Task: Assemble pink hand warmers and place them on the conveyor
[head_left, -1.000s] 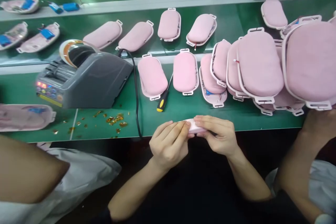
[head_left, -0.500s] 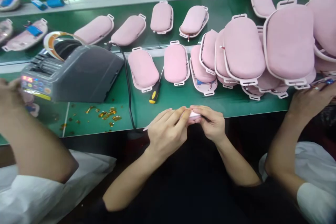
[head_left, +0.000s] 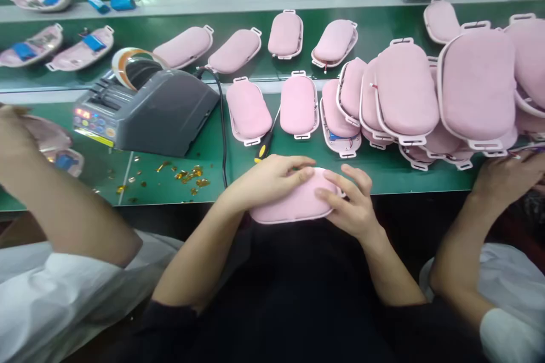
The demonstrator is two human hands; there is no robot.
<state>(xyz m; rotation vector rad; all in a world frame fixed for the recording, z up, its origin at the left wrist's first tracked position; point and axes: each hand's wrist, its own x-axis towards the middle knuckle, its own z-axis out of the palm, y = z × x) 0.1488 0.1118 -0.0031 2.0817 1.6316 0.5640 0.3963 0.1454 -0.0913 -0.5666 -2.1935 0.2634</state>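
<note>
A pink padded case (head_left: 293, 202) with a pale rim is held at the bench's front edge, its padded face turned up. Over its upper left part lies my left hand (head_left: 272, 182), gripping it with the thumb across the padding; its other fingertips are partly hidden. At the right end, my right hand (head_left: 351, 204) holds the case, with fingertips pressed on the padding and other fingers lifted. Just beyond my left hand rests a screwdriver (head_left: 263, 150) with a yellow and black handle, beside two similar pink cases (head_left: 249, 109).
A grey tape dispenser (head_left: 166, 113) with a black cable stands left, near scattered golden tape scraps (head_left: 191, 174). Pink cases (head_left: 406, 88) are piled at right. Open shells with blue packs (head_left: 80, 51) lie back left. Co-workers' arms (head_left: 464, 232) reach in from both sides.
The pink case has turned from edge-on to padded face up, coming into fuller view. My left hand has moved onto its top, and my right fingers have spread over its right end.
</note>
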